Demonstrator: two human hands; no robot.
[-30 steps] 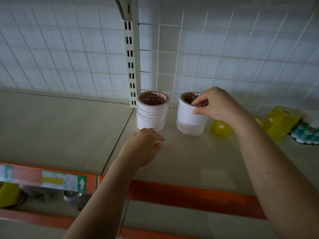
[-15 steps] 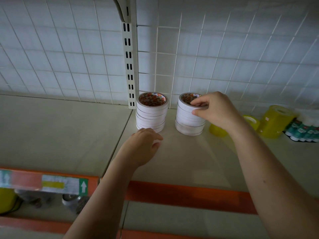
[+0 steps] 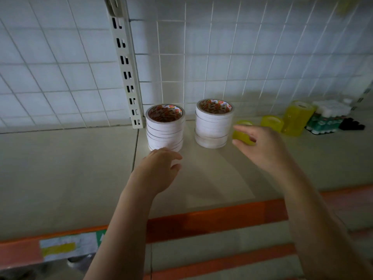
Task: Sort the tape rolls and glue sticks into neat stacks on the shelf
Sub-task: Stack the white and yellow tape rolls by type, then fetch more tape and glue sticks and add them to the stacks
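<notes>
Along the bottom of the frame runs the orange front edge [image 3: 212, 217] of the shelf [image 3: 66, 174], with a pale label at lower left.

Just above it, your two bare forearms reach up and inward. Your left hand [image 3: 159, 170] sits at centre, fingers loosely curled and holding nothing, its fingertips just short of the base of the left tape stack [image 3: 165, 128]. Your right hand [image 3: 260, 146] is right of centre, fingers spread apart and relaxed, gripping nothing, with its fingertips right at a small yellow tape roll [image 3: 242, 132]; the blur hides whether they touch it.

Beyond the hands, at mid-frame, two stacks of white tape rolls stand upright and a little apart. The right tape stack [image 3: 213, 124] looks slightly uneven near its base.

Farther right, against the wire grid back wall [image 3: 262, 57], lie a second yellow roll [image 3: 272, 123], a taller yellow stack [image 3: 297, 118] and a cluster of glue sticks [image 3: 327, 118] with white caps, all loose.

The white stacks appear done; the step in hand seems to be gathering the yellow rolls. The next move likely calls for you to close your right hand on the nearest yellow roll and lift it without nudging the white stack just beside it.
</notes>
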